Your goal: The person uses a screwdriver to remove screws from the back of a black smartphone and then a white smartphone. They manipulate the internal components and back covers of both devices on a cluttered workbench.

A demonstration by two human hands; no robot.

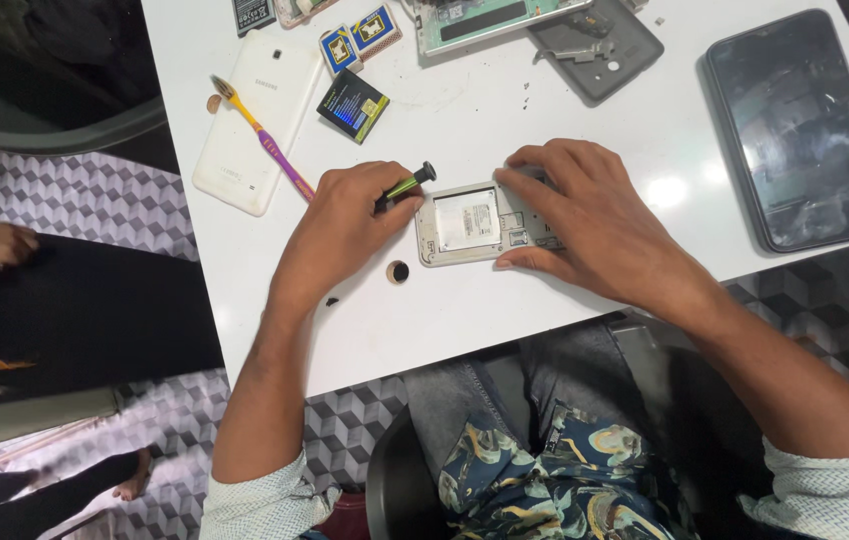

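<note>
Opened phone [480, 222] lying back-up near the front edge of the white bench [465, 110], back cover off, battery bay showing. Left hand [345, 225] wrapped around a small green-and-black screwdriver [407, 185], tip aimed at the phone's left end. Right hand [585, 215] spread flat over the phone's right half, pinning it down. Biggest risk, probably: driver slipping off a tiny screw head and gouging the board, or chewing the head if pushed in at an angle. Also that small dark round bit [398, 271] sitting loose just beside the phone, easy to knock off the edge with a wrist. Can't actually see the driver tip or whatever it's touching, buried under the fingers. Right end of the phone hidden under the palm too. Purple toothbrush [263, 138] and white tablet [250, 120] well clear on the left; black tablet [800, 130] off to the right.
</note>
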